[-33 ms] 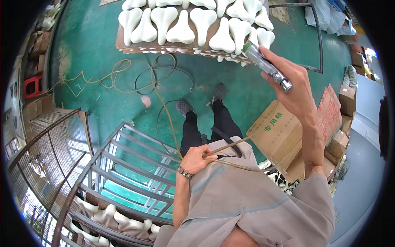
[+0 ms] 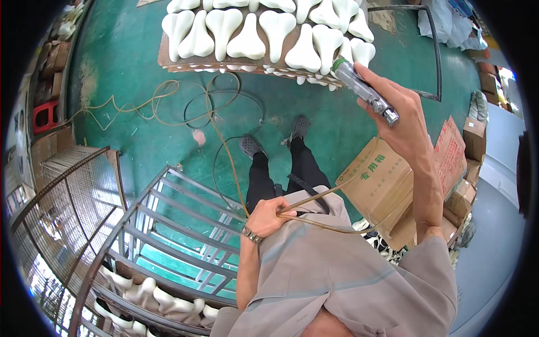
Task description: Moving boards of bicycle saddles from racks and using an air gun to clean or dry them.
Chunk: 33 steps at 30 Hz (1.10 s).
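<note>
My right hand (image 2: 401,115) is closed around a grey and chrome cylindrical tool (image 2: 362,89). The tool's green end points up and left, near the front right edge of a brown board (image 2: 163,51) bearing several white bicycle saddle-shaped foam pieces (image 2: 277,33). Whether it touches a piece is hard to tell. Down by my waist, my left hand (image 2: 268,217) is closed on a tan hose (image 2: 331,226). One loop of it rises toward my right hand and passes behind my wrist; its joint with the tool is hidden.
Hose coils (image 2: 193,109) lie on the green floor (image 2: 129,132) ahead of my feet. A grey metal rack (image 2: 185,241) stands at my left, with more white pieces (image 2: 160,297) below. Cardboard boxes (image 2: 373,188) are stacked at right. A dark metal frame (image 2: 435,53) stands far right.
</note>
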{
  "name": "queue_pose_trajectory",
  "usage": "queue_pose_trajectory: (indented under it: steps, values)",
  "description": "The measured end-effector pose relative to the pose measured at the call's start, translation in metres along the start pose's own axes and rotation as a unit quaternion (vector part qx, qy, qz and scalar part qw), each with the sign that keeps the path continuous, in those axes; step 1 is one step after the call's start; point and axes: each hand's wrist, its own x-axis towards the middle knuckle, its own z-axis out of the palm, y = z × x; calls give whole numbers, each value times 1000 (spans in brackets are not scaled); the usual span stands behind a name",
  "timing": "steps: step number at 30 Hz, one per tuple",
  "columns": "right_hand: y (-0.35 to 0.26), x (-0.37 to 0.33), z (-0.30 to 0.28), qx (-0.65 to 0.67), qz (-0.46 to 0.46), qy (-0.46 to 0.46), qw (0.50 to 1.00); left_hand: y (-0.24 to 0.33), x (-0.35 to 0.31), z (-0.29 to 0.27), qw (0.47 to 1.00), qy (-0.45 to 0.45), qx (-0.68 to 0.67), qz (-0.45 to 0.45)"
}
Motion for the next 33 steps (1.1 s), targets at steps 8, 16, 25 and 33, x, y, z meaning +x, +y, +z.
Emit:
queue_pose_trajectory:
  steps: [8, 16, 25, 33]
  values:
    - [31, -27, -35, 19, -11, -110, 994, 39, 44, 71, 1000, 16, 13, -9]
    - [94, -46, -85, -1, -24, -50, 998, 75, 86, 121, 1000, 12, 12, 8]
    - [141, -63, -103, -15, -20, -185, 982, 106, 120, 151, 999, -7, 31, 3]
    - [172, -64, -113, 2, -47, -105, 993, 121, 138, 167, 998, -2, 54, -28]
